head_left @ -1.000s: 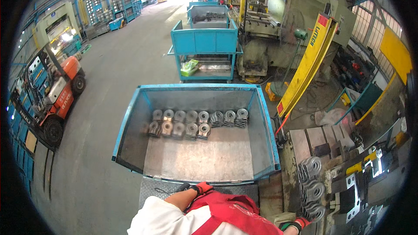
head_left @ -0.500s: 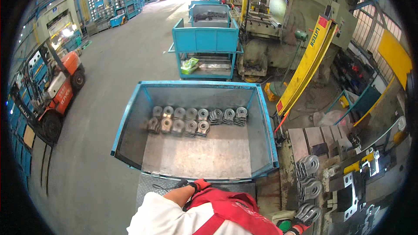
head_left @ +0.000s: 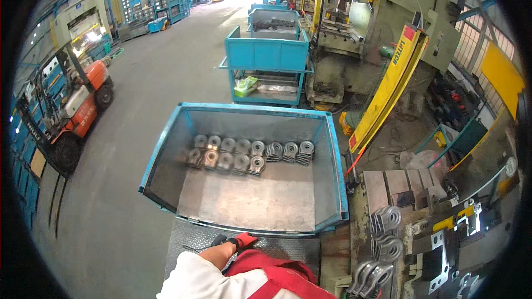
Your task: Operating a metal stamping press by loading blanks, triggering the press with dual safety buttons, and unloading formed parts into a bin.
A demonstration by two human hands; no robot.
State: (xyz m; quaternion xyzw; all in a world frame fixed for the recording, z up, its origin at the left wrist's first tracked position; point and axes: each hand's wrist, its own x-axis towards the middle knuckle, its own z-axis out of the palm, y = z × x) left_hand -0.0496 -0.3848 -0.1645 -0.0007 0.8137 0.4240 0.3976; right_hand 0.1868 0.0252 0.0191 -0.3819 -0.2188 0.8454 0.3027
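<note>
My left hand (head_left: 242,240), in a red glove with a dark cuff, is in front of my apron, over a dark tread plate (head_left: 282,248). How its fingers are bent is too small to make out. A dark object (head_left: 218,240) shows beside that wrist. My right hand is out of sight beyond the lower edge. At the lower right, a stack of grey ring-ended metal parts (head_left: 370,278) stands nearest me, with two more stacks (head_left: 387,248) (head_left: 386,219) behind it. Rows of similar stacked parts (head_left: 241,163) fill the back of the blue-rimmed bin (head_left: 244,227).
A blue cart (head_left: 267,55) stands beyond the bin. To the right are a yellow post (head_left: 388,88), a slotted metal bed (head_left: 382,191) and machine tooling (head_left: 440,260). An orange forklift (head_left: 83,108) is parked at the left, its forks pointing toward me.
My right hand, at the nearest stack of parts before, has gone out of sight. My left hand sits slightly lower and further left. The view has shifted a little.
</note>
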